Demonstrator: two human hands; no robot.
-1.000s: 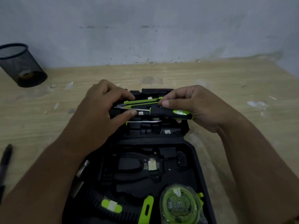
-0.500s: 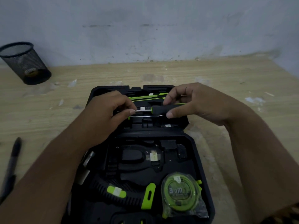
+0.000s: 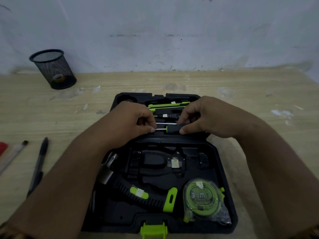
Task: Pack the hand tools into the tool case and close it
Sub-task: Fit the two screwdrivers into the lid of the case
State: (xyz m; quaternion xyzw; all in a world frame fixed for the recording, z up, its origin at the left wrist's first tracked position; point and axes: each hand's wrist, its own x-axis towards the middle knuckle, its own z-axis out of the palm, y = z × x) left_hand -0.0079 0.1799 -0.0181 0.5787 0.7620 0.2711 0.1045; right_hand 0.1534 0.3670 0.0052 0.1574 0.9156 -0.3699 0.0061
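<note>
Nearest us, the open tool case (image 3: 120, 219) shows its green latch (image 3: 154, 229). In its base lie a plastic-wrapped tape measure (image 3: 202, 197) marked "3.0M" and a hammer (image 3: 138, 192) with a ribbed black grip. Further on, we see the left hand (image 3: 127, 123) pinching the bare shaft of a screwdriver (image 3: 170, 128) and the right hand (image 3: 205, 118) pinching its black handle, low over the lid's slots. Just behind, we read "CE" on a slim dark tool (image 3: 170, 115). Farthest, a mesh cup (image 3: 53, 69) stands by the wall
</note>
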